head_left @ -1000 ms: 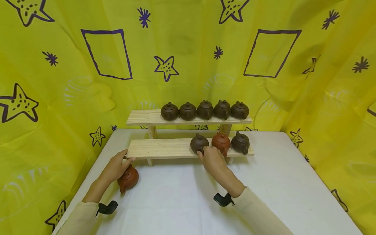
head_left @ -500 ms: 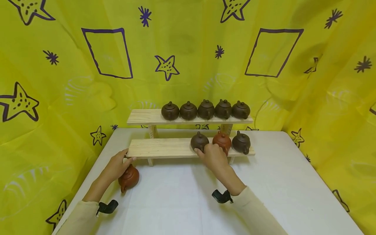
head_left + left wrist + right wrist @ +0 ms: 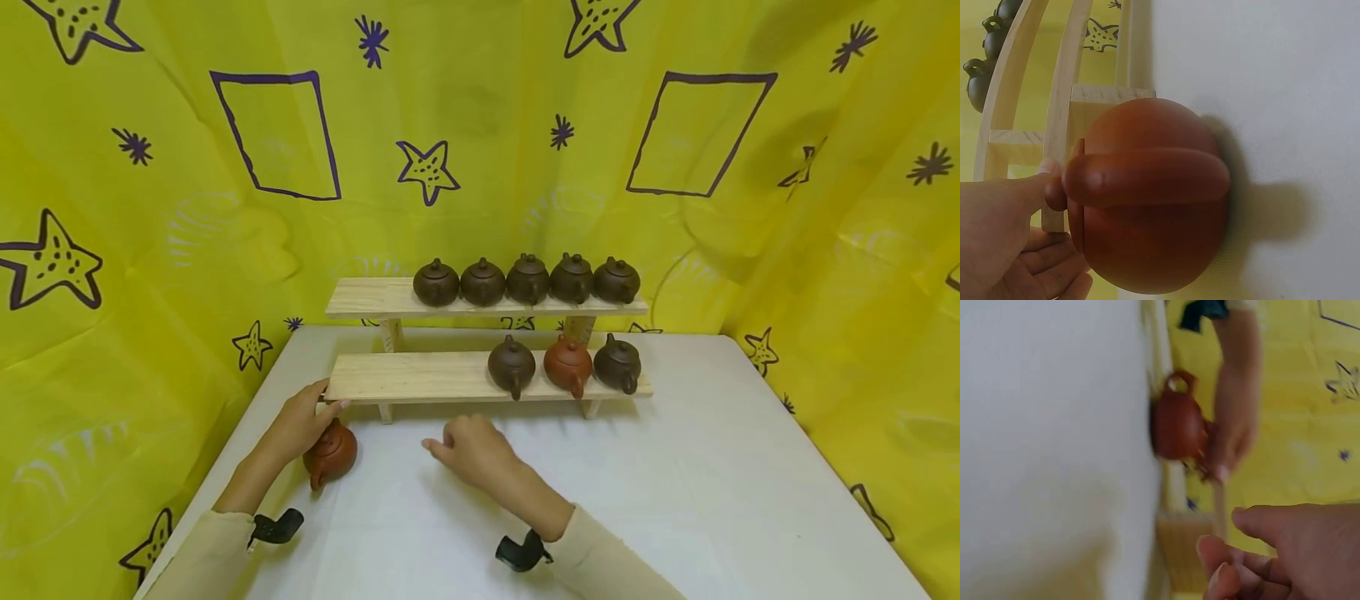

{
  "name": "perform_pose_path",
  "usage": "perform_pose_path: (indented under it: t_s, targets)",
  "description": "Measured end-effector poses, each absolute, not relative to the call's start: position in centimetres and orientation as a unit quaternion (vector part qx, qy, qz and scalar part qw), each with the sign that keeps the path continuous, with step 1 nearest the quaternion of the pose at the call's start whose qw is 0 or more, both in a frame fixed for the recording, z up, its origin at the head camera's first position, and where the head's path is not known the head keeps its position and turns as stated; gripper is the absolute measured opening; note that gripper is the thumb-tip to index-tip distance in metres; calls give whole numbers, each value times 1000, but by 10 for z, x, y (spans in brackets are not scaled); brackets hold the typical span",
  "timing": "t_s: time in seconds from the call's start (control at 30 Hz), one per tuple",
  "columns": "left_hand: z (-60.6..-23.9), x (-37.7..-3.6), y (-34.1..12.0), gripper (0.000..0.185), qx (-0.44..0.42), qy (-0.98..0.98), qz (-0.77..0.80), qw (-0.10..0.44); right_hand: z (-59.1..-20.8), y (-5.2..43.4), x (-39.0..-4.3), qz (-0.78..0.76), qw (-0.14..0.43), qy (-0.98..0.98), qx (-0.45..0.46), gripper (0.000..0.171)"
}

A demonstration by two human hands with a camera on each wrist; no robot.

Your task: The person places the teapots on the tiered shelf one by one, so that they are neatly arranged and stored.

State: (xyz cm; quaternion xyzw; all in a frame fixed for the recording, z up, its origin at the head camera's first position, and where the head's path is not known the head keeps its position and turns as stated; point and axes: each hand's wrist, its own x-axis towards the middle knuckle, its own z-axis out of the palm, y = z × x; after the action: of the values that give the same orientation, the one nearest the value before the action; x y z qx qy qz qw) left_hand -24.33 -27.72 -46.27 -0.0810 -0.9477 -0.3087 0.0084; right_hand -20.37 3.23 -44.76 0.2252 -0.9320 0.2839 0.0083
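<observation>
At the left end of the two-tier wooden shelf [image 3: 412, 377], my left hand [image 3: 296, 423] grips the lower board between thumb and fingers. Directly below that hand, a reddish-brown teapot [image 3: 335, 452] stands on the white table; its handle [image 3: 1147, 178] fills the middle of the left wrist view. My right hand [image 3: 480, 452] is in front of the shelf, over the table, fingers loosely curled around nothing. On the lower board's right part stand a dark brown teapot [image 3: 512, 365], a reddish teapot [image 3: 567, 364] and another dark teapot [image 3: 617, 364], spouts toward me.
Several dark teapots [image 3: 482, 283] stand in a row on the upper board [image 3: 367, 297]. The white-covered table [image 3: 720, 467] is enclosed behind and at the sides by a yellow printed curtain [image 3: 495, 167].
My right hand has left the dark teapot on the lower board and moved left and toward me, holding nothing. The left hand stays at the shelf's end.
</observation>
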Motion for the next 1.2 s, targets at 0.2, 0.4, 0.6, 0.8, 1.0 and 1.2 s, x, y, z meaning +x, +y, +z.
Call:
perform_pose_path:
  t_s: [0.2, 0.4, 0.6, 0.8, 1.0, 1.2]
  targets:
    - [-461, -242, -276, 63, -85, -948, -306, 14, -469, -30, -186, 286, -25, -921, 263, 47]
    - [-461, -242, -275, 61, -95, -945, -313, 27, -478, -79, -179, 272, -20, -919, 283, 58]
    - [-462, -241, -274, 60, -98, -943, -317, 32, -485, -108, -180, 242, -16, -931, 274, 65]
    - [-461, -241, -275, 58, -97, -943, -315, 35, -489, -120, -184, 217, -3, -944, 249, 58]
    - [-462, -242, -275, 58, -91, -944, -314, 31, -485, -116, -184, 201, -20, -952, 231, 49]
    - [-461, -242, -276, 59, -92, -945, -313, 30, -479, -107, -187, 152, -15, -959, 238, 37]
